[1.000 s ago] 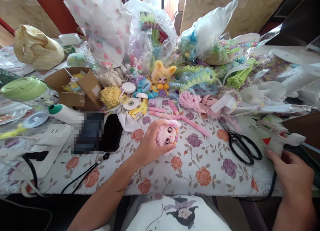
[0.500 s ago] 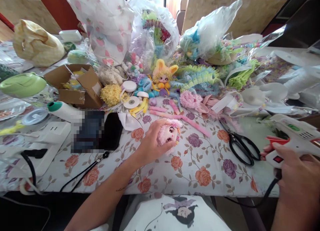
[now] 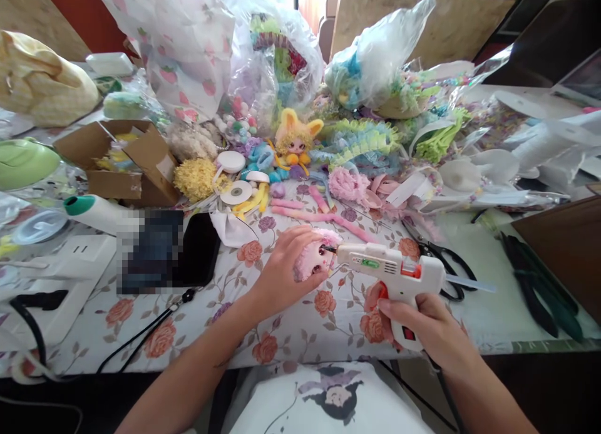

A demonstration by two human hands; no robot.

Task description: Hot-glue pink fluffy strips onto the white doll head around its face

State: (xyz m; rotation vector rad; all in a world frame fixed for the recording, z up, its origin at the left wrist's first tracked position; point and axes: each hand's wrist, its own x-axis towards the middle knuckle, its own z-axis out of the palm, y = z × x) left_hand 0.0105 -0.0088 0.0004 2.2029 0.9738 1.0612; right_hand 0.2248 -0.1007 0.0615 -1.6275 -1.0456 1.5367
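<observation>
My left hand (image 3: pixel 288 265) is closed around a pink fluffy doll head (image 3: pixel 315 266), its printed eyes turned up and to the right. A white hot glue gun (image 3: pixel 389 272) is in my right hand (image 3: pixel 425 324), with fingers at its red trigger. A clear glue stick (image 3: pixel 469 284) juts from the gun's rear. The dark nozzle is at the doll head's right side in my view; whether it touches cannot be seen. Just beyond lie pink fuzzy stems (image 3: pixel 310 216). Black-handled scissors (image 3: pixel 451 265) lie partly behind the gun.
Dark-handled pliers (image 3: pixel 535 290) lie at the right. A phone (image 3: pixel 200 249) and a white power strip (image 3: pixel 61 284) are on the left. Behind stand a yellow bunny-eared doll (image 3: pixel 297 139), a cardboard box (image 3: pixel 122 165), pink yarn (image 3: pixel 348 185) and several plastic bags (image 3: pixel 277 52).
My right hand has brought the glue gun from the far right in to the doll head. My left hand keeps its hold. The view has shifted slightly to the right.
</observation>
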